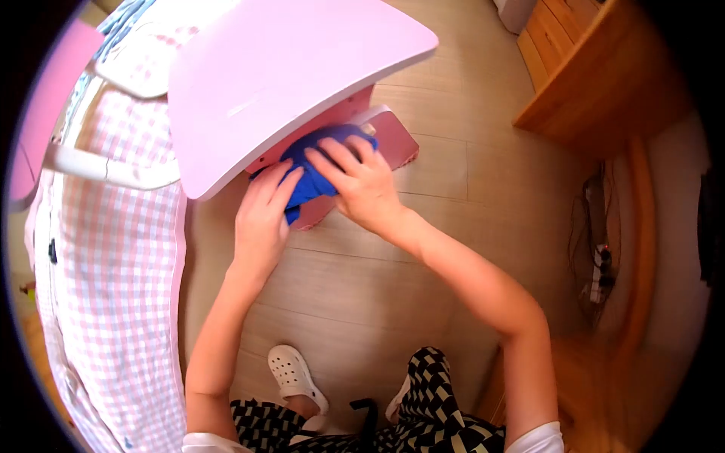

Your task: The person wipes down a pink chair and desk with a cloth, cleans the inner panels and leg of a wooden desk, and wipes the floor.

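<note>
A crumpled blue cloth lies under both my hands, just below the front edge of a pink chair seat. My left hand grips the cloth's near left part, its fingers bent over the folds. From the right, my right hand presses its curled fingers on the cloth's upper right part. Beneath the seat, a lower pink board sticks out to the right of the cloth. Part of the cloth is hidden by my fingers.
A bed with a pink checked cover runs along the left. White bars join the seat to a pink panel at far left. Wooden furniture stands at right, near a power strip with cables. My white clog rests on the floor.
</note>
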{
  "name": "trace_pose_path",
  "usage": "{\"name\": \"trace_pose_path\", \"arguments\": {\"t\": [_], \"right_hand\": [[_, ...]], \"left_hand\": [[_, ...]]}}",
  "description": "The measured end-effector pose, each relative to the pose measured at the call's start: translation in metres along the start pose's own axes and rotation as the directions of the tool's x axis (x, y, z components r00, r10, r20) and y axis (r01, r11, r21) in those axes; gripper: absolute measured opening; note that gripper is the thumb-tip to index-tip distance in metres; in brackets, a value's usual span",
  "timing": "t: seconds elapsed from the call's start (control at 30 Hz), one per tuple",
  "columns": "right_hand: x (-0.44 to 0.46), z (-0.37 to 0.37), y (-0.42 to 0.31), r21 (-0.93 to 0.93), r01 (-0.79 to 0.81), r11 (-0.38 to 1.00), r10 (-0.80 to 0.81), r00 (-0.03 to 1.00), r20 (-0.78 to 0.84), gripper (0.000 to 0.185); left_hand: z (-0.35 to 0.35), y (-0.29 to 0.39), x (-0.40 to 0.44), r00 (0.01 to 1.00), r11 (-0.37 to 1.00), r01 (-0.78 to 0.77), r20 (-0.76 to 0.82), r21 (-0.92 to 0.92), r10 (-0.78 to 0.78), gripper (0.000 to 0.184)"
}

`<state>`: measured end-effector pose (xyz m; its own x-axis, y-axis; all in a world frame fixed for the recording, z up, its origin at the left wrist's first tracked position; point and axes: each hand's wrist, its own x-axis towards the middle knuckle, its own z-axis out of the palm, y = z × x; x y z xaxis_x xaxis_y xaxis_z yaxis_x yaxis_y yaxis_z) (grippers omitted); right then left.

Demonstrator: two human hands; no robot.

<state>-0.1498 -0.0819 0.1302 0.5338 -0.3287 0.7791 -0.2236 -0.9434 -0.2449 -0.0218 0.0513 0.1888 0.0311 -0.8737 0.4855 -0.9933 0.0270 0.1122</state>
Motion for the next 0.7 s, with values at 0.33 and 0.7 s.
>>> {"name": "trace_pose_path", "arguments": {"t": [0.33,0.7], "right_hand": [[-0.015,0.022,-0.019,0.157,0.046,0.987,-0.041,0.999,-0.035,0.063],[0.008,-0.011,0.026,-0.092,0.393,0.915,-0.372,0.91,0.186,0.049]], "left_hand": [[0.026,-0.033,-0.055,0.989,0.997,-0.08,-0.12,0.018,0.082,0.068],[0.026,-0.024,-0.029,0.95,0.934,-0.27,-0.09,0.233,0.298,0.037]]}}
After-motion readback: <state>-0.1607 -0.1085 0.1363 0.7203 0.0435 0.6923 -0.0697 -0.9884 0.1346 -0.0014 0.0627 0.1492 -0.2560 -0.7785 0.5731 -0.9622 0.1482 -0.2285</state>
